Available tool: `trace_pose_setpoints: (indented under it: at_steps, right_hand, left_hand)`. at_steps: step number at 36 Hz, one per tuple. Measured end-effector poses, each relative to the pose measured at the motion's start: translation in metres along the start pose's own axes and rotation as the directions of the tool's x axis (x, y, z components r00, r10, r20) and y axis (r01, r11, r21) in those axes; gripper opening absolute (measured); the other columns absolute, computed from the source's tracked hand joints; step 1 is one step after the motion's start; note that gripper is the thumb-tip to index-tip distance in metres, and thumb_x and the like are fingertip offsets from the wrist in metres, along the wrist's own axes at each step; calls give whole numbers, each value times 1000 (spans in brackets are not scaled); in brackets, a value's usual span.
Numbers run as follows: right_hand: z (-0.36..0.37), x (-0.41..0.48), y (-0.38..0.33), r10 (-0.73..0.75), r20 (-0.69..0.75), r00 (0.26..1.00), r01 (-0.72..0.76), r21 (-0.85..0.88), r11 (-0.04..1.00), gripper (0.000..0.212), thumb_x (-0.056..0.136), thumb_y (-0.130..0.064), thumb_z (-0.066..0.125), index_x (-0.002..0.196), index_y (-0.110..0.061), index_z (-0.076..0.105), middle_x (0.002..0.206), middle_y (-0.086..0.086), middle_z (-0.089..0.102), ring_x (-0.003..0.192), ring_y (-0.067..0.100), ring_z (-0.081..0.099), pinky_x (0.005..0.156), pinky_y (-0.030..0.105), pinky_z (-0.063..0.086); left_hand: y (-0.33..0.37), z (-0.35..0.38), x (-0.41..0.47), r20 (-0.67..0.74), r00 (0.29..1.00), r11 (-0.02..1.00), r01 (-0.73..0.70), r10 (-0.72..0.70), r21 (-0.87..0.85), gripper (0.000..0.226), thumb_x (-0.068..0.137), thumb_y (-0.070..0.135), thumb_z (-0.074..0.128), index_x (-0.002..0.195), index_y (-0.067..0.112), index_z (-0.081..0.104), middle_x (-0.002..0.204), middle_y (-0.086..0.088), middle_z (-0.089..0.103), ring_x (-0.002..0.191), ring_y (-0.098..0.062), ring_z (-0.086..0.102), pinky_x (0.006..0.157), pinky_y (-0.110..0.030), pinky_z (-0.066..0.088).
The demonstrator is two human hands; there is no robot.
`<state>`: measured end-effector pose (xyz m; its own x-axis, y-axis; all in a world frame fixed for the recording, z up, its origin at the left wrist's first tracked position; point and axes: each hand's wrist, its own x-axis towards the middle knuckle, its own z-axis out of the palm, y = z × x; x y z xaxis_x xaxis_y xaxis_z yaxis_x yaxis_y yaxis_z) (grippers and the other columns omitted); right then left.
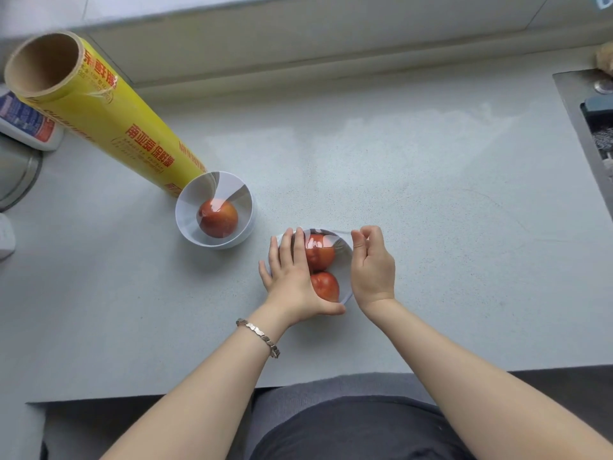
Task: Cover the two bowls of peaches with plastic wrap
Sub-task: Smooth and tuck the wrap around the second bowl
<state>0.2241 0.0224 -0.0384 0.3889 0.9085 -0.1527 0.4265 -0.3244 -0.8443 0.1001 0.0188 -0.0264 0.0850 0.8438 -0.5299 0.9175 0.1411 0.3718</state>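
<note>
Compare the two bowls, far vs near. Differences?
The far bowl holds one peach; the near bowl holds two. The far bowl stands untouched next to the roll; the near bowl has the left hand flat on it and the right hand at its rim. Both are white, with shiny film across the top.

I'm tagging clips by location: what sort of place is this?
Probably a home kitchen: a grey countertop against a wall, a roll of plastic wrap standing by a bowl with a peach, and at the right a metal-rimmed recess, perhaps a sink or hob.
</note>
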Motion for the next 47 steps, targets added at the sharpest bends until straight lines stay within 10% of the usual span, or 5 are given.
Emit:
trace_pose_setpoints:
  at_steps: [18, 24, 28, 32, 47]
  right_hand:
    - [8, 29, 27, 433, 162, 887, -443, 31, 896, 21, 96, -27, 40, 83, -11, 45, 66, -3, 46, 68, 18, 43, 66, 29, 32]
    - [-8, 43, 22, 617, 380, 689, -691, 87, 718, 37, 93, -38, 50, 66, -12, 49, 58, 4, 49, 41, 13, 41, 39, 18, 36]
    - [-27, 35, 21, 634, 518, 575, -772, 85, 630, 56, 94, -55, 31, 84, -8, 59, 80, 6, 63, 70, 19, 60, 63, 27, 49]
    - [-27, 21, 28, 486, 617, 619, -681, 113, 724, 37, 92, -46, 46, 95, -14, 63, 100, 6, 67, 92, 19, 63, 87, 31, 49]
    - [-15, 24, 17, 408, 460, 788, -567, 287, 772, 33, 99, -18, 36, 69, -12, 51, 70, 2, 52, 70, 13, 50, 78, 25, 44]
  left_hand:
    - [3, -1, 1, -7, 1000, 1000, 15, -15, 18, 148, 42, 60, 83, 146, 23, -16, 154, 7, -16, 141, -18, -23, 116, -49, -3]
    - [7, 0, 1, -55, 996, 997, 71, -73, -32, 147, 43, 62, 82, 146, 22, -15, 155, 5, -14, 142, -20, -21, 116, -48, -4]
    - [14, 0, -3, -101, 974, 971, 186, -203, -152, 143, 47, 62, 81, 146, 17, -12, 155, -4, -13, 143, -24, -18, 116, -49, 0]
    - [13, 0, -8, -93, 959, 943, 241, -267, -228, 144, 48, 61, 82, 146, 18, -14, 153, -9, -18, 141, -25, -25, 112, -53, -6]
    - [3, -17, 6, 74, 997, 993, -39, 31, 111, 133, 47, 56, 84, 143, 47, -7, 153, 6, -22, 140, -30, -24, 110, -65, 8]
